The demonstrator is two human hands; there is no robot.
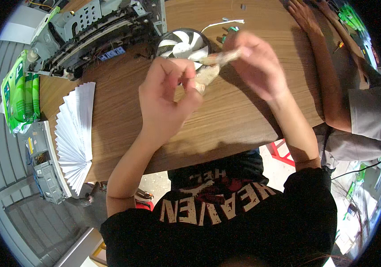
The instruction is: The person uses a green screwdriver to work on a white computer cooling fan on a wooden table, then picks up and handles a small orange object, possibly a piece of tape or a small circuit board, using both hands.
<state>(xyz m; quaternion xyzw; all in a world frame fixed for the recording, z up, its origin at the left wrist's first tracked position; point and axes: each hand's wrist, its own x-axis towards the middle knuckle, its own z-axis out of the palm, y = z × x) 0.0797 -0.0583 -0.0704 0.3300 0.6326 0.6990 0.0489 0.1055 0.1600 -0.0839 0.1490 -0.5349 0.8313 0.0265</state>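
Observation:
Above the wooden table (123,111), a crumpled pale beige strip (208,74) stretches between my two hands; motion blur hides what it is made of. My left hand (166,95) pinches its lower end between thumb and fingers. The upper right end is in the closed fingertips of my right hand (261,66), which is smeared by motion. Just behind the strip lies a round cooling fan (181,44) with a black frame and pale blades, partly covered by my left hand. Small green pieces (232,29) sit beside my right fingers.
A stripped printer-like machine (97,35) stands at the back left. Pleated white paper (74,133) lies along the left edge, near green packs (21,93) and a grey metal unit (48,164). At the right, another person's forearm (328,75) rests on the table.

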